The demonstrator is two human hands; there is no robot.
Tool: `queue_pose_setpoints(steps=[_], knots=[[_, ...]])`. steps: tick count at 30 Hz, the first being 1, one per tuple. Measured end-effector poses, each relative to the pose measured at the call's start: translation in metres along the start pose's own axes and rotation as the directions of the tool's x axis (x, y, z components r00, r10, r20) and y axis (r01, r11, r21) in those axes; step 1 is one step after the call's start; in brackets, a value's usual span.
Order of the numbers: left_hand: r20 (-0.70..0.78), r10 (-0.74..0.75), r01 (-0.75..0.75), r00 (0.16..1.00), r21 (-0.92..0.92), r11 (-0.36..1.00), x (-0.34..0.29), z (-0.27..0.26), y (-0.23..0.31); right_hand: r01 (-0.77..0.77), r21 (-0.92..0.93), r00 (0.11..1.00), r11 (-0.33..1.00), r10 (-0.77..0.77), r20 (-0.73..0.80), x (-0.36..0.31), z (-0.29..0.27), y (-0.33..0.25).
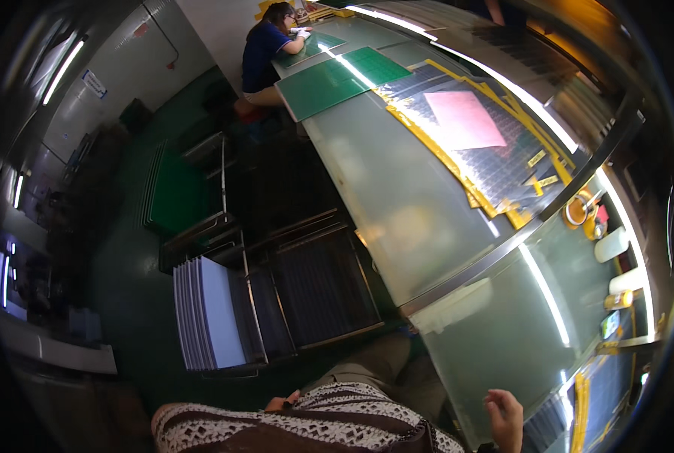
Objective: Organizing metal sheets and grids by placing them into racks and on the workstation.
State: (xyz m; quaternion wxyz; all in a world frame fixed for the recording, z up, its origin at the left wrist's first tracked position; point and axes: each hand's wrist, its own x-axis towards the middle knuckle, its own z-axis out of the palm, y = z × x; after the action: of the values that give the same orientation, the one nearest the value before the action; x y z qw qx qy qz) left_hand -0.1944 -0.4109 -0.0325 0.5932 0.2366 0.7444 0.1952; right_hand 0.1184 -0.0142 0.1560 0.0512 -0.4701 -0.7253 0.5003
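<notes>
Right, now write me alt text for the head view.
A person's right hand, loosely curled, is at the near edge of a long, glossy worktable, while the left hand shows partly beside patterned clothing. Pale panels stand in a row left of the table; at its far end, a co-worker leans in beyond a green board.

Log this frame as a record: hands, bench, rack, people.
left hand: at the waist, partly hidden, grip unclear
right hand: loosely curled beside the near bench, nothing visible in it
on bench: green panel; pink sheet on dark yellow-taped panel
rack: left of bench, pale panels
co-worker: far end, leaning over bench
</notes>
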Motion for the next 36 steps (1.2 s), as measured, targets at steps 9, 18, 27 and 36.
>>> queue_pose_setpoints(steps=[9,18,27,36], knots=[[-0.145,-0.094,0.079,0.985,-0.104,0.991,0.016,0.029,-0.126,0.335,-0.385,0.935,0.860,-0.353,0.024,0.005,0.101,0.039],[-0.440,-0.029,0.047,0.897,0.030,0.998,0.178,-0.089,-0.149,0.043,-0.750,0.967,0.661,-0.215,-0.134,0.017,0.112,0.081],[-0.572,0.028,0.039,0.820,0.104,0.994,0.426,-0.140,-0.039,0.055,-0.799,0.998,0.599,-0.044,0.036,0.030,0.109,0.027],[-0.599,-0.379,0.498,0.705,0.039,0.866,0.498,-0.149,-0.012,-0.063,-0.744,0.982,0.665,0.176,0.074,0.049,0.100,0.035]])
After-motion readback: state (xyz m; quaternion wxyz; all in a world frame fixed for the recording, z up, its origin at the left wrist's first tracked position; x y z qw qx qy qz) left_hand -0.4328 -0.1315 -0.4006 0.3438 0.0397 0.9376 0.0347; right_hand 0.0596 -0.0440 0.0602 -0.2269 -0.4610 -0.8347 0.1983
